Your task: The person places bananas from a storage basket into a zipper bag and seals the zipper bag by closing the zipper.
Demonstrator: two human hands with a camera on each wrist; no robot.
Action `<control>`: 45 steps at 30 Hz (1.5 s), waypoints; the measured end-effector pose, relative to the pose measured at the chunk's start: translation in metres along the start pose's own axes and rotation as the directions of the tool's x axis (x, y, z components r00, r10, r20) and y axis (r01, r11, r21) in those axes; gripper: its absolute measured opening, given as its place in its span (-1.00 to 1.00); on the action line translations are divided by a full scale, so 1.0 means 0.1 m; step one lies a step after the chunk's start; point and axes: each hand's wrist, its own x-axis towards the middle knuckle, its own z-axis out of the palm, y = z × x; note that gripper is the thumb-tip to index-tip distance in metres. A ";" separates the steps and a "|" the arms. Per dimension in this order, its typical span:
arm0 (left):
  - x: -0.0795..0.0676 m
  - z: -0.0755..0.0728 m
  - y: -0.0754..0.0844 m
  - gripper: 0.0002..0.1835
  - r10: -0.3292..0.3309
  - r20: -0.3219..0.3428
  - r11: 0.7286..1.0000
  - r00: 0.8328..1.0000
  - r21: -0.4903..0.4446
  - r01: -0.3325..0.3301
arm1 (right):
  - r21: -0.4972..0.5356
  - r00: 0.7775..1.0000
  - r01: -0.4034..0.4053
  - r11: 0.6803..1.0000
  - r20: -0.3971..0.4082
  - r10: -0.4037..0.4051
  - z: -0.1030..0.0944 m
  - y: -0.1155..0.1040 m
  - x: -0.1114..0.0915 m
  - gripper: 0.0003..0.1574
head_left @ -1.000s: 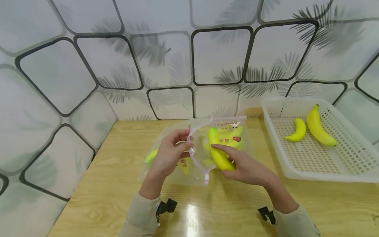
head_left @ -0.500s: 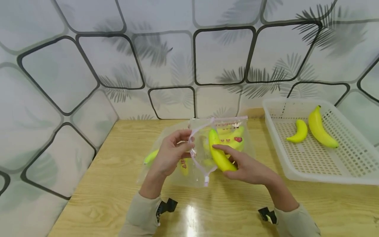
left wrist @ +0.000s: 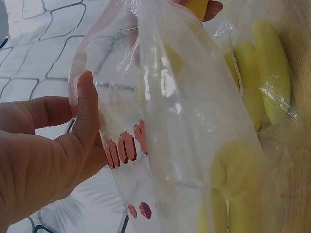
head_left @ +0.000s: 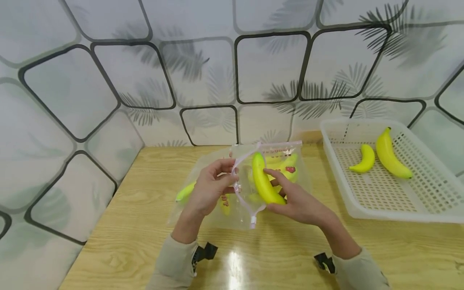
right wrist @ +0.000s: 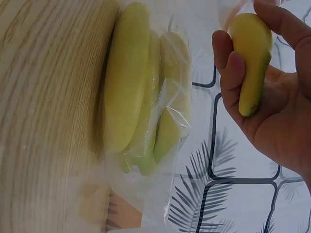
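Observation:
My left hand (head_left: 208, 187) pinches the pink-edged mouth of a clear zip bag (head_left: 239, 221) between thumb and fingers and holds it apart. In the left wrist view the bag's side (left wrist: 160, 111) bears a red print, and bananas (left wrist: 238, 179) show dimly through the plastic. My right hand (head_left: 301, 201) grips a yellow banana (head_left: 262, 179) with a greenish tip, held tilted at the bag's mouth. The right wrist view shows fingers curled round that banana (right wrist: 250, 53). Behind it lies a second clear bag (head_left: 304, 177) with several bananas inside.
A white perforated plastic basket (head_left: 348, 201) on the right holds two bananas (head_left: 391, 157), one larger. The wooden table (head_left: 123, 225) meets a patterned wall (head_left: 210, 125) at the back. A white zip slider (head_left: 253, 220) hangs at the bag mouth's near end.
The banana in my right hand has shifted slightly left and away from me toward the bag's mouth, and the right index finger now lies along its right side. My left hand stays nearly still.

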 end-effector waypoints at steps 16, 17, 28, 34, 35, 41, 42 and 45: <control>0.01 -0.03 0.01 -0.61 0.006 -0.029 1.000 1.000 -0.017 -0.006 | -0.150 0.998 0.042 0.988 -0.048 -0.049 0.04 -0.05 -0.02 -0.04; 0.01 -0.03 0.01 -0.62 0.005 -0.030 1.000 1.000 -0.020 -0.006 | -0.128 0.998 0.051 0.990 -0.021 -0.054 0.03 -0.05 -0.03 -0.06; 0.01 -0.03 0.02 -0.61 0.001 -0.038 1.000 0.999 -0.025 -0.002 | -0.002 0.998 0.026 1.000 0.056 -0.026 0.00 -0.06 -0.03 0.01; 0.00 -0.03 0.03 -0.62 0.009 -0.034 1.000 0.999 -0.028 -0.010 | -0.015 1.000 0.014 1.000 -0.011 -0.014 0.03 -0.09 0.00 -0.01; 0.00 -0.03 0.04 -0.61 0.011 -0.032 1.000 0.999 -0.028 -0.012 | -0.015 1.000 0.010 1.000 -0.020 -0.010 0.03 -0.10 0.00 -0.01; -0.01 -0.03 0.05 -0.61 0.014 -0.022 0.999 1.000 -0.036 -0.015 | -0.011 0.997 -0.003 1.000 -0.080 0.003 0.08 -0.12 0.01 -0.10; -0.01 -0.03 0.05 -0.61 0.014 -0.020 0.999 1.000 -0.037 -0.015 | -0.012 0.996 -0.002 1.000 -0.089 0.001 0.10 -0.12 0.02 -0.11; -0.02 -0.03 0.04 -0.62 0.012 -0.014 0.999 1.000 -0.042 -0.013 | -0.020 0.994 0.002 1.000 -0.110 -0.004 0.13 -0.10 0.02 -0.16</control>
